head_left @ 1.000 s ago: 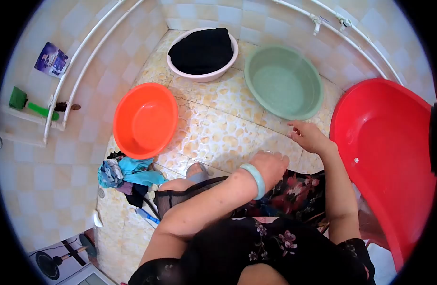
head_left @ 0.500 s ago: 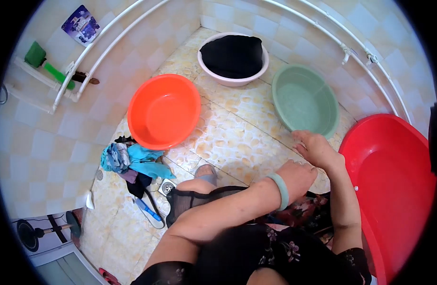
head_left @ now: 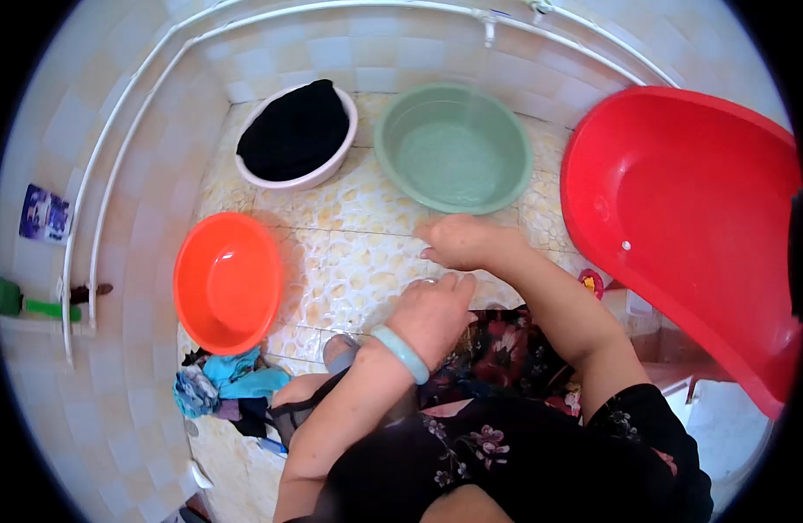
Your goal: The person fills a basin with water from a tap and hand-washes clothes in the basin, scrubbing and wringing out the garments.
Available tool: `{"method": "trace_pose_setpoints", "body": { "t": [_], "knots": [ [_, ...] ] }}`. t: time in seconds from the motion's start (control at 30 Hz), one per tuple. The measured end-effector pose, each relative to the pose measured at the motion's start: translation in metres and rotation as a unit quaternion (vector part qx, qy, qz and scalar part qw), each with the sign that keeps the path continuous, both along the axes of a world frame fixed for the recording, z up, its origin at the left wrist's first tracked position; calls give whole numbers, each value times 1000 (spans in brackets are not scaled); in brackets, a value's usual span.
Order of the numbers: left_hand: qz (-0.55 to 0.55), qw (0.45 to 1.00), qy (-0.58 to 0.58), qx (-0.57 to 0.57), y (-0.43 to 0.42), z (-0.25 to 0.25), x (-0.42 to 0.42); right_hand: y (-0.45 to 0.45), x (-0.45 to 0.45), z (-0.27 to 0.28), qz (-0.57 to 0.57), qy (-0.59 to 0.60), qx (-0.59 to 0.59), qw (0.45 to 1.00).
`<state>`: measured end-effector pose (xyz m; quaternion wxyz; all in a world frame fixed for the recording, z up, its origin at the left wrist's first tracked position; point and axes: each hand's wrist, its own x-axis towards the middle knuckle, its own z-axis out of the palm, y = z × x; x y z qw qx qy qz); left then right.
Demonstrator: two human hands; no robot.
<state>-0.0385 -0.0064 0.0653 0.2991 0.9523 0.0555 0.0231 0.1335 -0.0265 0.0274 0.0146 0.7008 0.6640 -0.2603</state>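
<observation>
My right hand (head_left: 462, 242) hangs just on the near side of the green basin (head_left: 401, 179), fingers loosely bent and thumb apart, nothing in it. Whether it touches the rim I cannot tell. Closer to my body, my left hand (head_left: 432, 318) is held over my lap with fingers loosely spread, a ring on one finger and a pale green bangle (head_left: 401, 353) at the wrist; it holds nothing visible. Under a wall tap (head_left: 489, 30), the green basin seems to contain clear water, with a faint stream falling into it. Black cloth (head_left: 295, 135) fills the pale pink basin (head_left: 310, 180) beside it.
An orange basin (head_left: 229, 283) stands at the left, with a heap of clothes (head_left: 236, 388) by it. A large red tub (head_left: 680, 209) takes up the right side. White pipes (head_left: 332, 16) run along the tiled walls, and a green brush (head_left: 48, 309) lies at far left.
My view has swung right, so the basins appear further left and more of the red tub shows. Both hands stay empty and close to each other; the right remains near the green basin.
</observation>
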Motion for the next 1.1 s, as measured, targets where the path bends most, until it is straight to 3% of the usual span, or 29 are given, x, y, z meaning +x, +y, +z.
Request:
{"method": "trace_pose_setpoints", "body": {
  "t": [0.17,0.43,0.5,0.53,0.63,0.73,0.77,0.8,0.83,0.93,1.03,1.1],
  "knots": [
    [-4,998,64,24,0,-4,2,-1,16,-12,-10,10,13,1000],
    [52,996,-58,42,28,15,4,-4,26,-16,2,16,41,999],
    [66,983,-143,92,36,15,4,-7,28,-14,-34,63,39,997],
    [91,980,-168,53,37,24,4,-7,29,-12,-47,88,38,994],
    [132,947,-277,93,45,34,2,-8,36,-3,-18,184,68,980],
    [179,955,-195,136,46,26,4,-12,54,-2,-202,507,-3,838],
    [201,954,-167,147,46,23,7,-16,60,-5,-182,285,-21,941],
    [224,956,-74,173,47,14,9,-21,68,-10,-155,44,-33,986],
    [232,955,-76,170,48,14,9,-22,75,-10,-119,-200,-43,971],
    [245,952,-80,166,49,13,4,-27,83,-3,-193,-36,149,969],
    [238,949,-95,183,58,20,2,-21,66,20,-227,61,196,952],
    [241,950,-90,176,63,22,1,-17,37,39,-154,150,310,926]
  ]
}}
